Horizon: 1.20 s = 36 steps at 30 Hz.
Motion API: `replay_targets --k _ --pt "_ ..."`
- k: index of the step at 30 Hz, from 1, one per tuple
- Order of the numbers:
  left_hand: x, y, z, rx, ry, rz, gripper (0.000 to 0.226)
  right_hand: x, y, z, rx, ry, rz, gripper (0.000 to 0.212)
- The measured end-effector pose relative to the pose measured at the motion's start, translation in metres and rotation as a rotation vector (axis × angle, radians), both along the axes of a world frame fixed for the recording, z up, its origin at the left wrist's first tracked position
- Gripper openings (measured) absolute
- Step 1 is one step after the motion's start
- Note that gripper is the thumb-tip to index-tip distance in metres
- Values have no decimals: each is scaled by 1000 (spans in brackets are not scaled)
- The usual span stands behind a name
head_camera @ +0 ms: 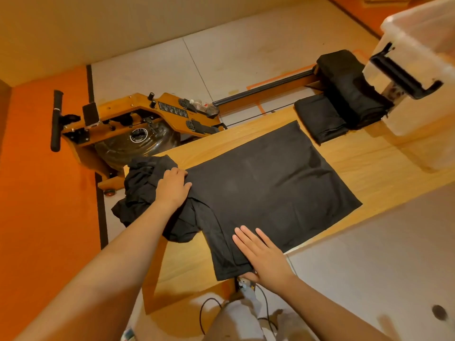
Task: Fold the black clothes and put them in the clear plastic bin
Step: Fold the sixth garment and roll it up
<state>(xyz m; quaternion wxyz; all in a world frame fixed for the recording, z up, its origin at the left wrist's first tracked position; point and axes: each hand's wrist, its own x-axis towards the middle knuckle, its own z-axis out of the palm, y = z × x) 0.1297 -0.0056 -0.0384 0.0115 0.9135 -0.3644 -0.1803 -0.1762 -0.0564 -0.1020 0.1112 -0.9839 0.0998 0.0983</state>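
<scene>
Fingers [247, 238] of my right hand [264, 259] lie straight and flat on the black shirt [270, 188] spread across the counter [369, 166], while my left hand [172, 189] rests on its bunched end, grip unclear.

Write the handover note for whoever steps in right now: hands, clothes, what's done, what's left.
Left hand: rests on the spread black shirt at its edge by the crumpled black pile; whether it pinches cloth cannot be told.
Right hand: flat, pressing the shirt's near sleeve.
Done: folded black clothes lie on the table beside the clear plastic bin, not in it.
Left: fold this shirt, then the pile, then move everything into the bin.
</scene>
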Motion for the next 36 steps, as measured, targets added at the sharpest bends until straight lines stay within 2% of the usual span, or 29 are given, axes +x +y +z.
replay_targets --k 4,6,9,12,15,19,21,23,25,28,30,34,36 --pt "6 -5 -2 14 51 28 61 -5 5 -1 -4 28 -30 92" --pt "12 -9 1 38 75 17 62 -5 13 -2 7 48 -64 89" --pt "20 -15 4 80 124 21 56 -4 26 -2 32 82 -106 91" --pt "25 -21 7 58 214 55 29 -4 33 -2 66 69 -127 97" --pt "30 -23 8 15 302 89 46 -8 37 1 62 76 -110 98" --pt "38 -26 17 -20 405 140 48 -9 35 10 81 25 -123 82" --pt "41 -28 25 -53 448 154 48 -9 33 23 162 0 -176 73" --pt "42 -31 32 -104 545 188 44 -11 29 40 343 -84 -264 61" --pt "41 -34 38 -136 617 196 41 -15 25 48 434 -106 -299 58" --pt "36 -42 45 -180 705 240 18 -19 22 54 535 -107 -394 55" --pt "34 -50 48 -213 766 272 13 -22 18 52 630 -139 -491 50" --pt "29 -82 55 -207 848 277 8 -23 4 57 903 -261 -883 28" --pt "25 -108 61 -203 884 276 11 -25 -13 69 1026 -341 -1069 26"
